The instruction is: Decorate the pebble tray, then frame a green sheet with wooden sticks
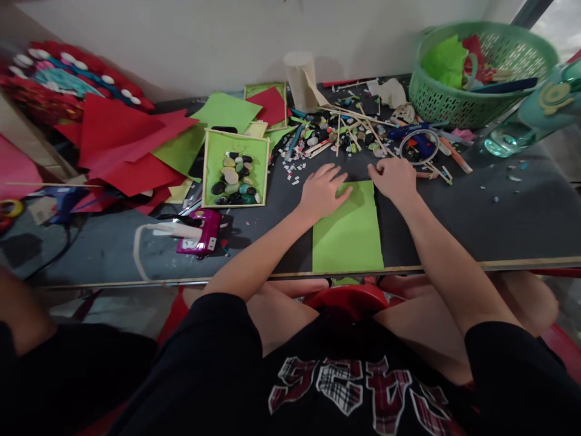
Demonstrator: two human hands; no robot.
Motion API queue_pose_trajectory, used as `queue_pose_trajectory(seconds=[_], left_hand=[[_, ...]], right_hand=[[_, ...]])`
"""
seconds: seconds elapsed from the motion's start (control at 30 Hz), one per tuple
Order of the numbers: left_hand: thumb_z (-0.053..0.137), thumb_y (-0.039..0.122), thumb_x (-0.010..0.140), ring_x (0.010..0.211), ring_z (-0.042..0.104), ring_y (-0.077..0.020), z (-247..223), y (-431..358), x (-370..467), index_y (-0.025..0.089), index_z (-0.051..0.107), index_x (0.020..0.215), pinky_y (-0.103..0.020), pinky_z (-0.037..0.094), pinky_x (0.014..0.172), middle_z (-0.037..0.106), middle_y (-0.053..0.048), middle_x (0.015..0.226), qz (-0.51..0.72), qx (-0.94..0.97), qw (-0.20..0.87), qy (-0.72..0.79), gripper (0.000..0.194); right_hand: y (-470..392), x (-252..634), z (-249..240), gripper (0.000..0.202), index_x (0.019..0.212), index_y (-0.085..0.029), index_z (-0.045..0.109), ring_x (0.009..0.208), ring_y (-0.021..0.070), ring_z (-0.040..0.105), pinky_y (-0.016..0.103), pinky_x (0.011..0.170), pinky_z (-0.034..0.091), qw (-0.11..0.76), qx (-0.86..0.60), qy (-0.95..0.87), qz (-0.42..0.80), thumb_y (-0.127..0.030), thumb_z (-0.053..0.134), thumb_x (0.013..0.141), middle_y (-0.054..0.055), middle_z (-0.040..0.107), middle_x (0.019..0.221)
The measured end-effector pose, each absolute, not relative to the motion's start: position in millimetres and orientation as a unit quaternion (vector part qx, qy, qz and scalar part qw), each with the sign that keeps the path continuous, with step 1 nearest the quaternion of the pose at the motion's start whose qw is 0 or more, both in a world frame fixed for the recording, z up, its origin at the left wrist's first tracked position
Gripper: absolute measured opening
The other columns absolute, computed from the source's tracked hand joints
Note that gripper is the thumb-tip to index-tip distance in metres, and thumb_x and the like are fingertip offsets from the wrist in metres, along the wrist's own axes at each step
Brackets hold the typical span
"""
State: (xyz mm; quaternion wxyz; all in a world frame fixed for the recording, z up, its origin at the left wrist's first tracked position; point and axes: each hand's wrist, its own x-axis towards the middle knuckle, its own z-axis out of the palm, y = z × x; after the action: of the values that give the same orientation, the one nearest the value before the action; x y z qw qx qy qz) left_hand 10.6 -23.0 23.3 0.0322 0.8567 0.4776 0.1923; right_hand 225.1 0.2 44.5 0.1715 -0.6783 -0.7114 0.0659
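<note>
A light green sheet of paper (347, 236) lies flat on the dark table in front of me, its lower edge by the table's front edge. My left hand (323, 192) rests over the sheet's upper left corner, fingers spread. At the upper right corner is my right hand (394, 181), its fingers curled with thumb and forefinger close together; whether they pinch the paper's edge I cannot make out. Beyond both hands lies a pile of pebbles (322, 130) mixed with thin wooden sticks (358, 115) and paper scraps.
To the left stand a green-backed frame holding stones (261, 157), a purple power adapter (209, 227) with a white cable, and red paper sheets (118, 136). A tissue roll (299, 82), green basket (436, 100), tape ring (403, 148) and water bottle (521, 124) stand farther back. Another person sits at left.
</note>
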Motion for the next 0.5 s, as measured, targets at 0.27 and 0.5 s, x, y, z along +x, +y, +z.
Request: queue_pose_trajectory(seconds=[0.27,0.5], left_hand=[[0.058,0.079,0.087,0.159,0.029,-0.0347,23,-26,5,0.024,0.031,0.163,-0.052,0.028,0.129,0.027,-0.012,0.171,0.023,0.939,0.129,0.317,0.098],[0.048,0.043,0.106,0.131,0.06,-0.0343,33,-14,2,0.014,0.068,0.131,-0.047,0.049,0.105,0.065,-0.017,0.141,0.094,0.912,-0.039,0.398,0.043]], right_hand=[[-2,218,34,0.037,0.064,-0.019,0.056,0.075,0.0225,0.062,0.033,0.068,0.039,0.164,-0.679,-0.715,0.023,-0.038,0.053,0.097,0.009,0.069,0.073],[4,235,43,0.021,0.097,-0.019,0.069,0.097,0.0297,0.065,0.037,0.077,0.046,0.283,-0.688,-0.667,-0.042,-0.036,0.057,0.097,0.013,0.074,0.092]])
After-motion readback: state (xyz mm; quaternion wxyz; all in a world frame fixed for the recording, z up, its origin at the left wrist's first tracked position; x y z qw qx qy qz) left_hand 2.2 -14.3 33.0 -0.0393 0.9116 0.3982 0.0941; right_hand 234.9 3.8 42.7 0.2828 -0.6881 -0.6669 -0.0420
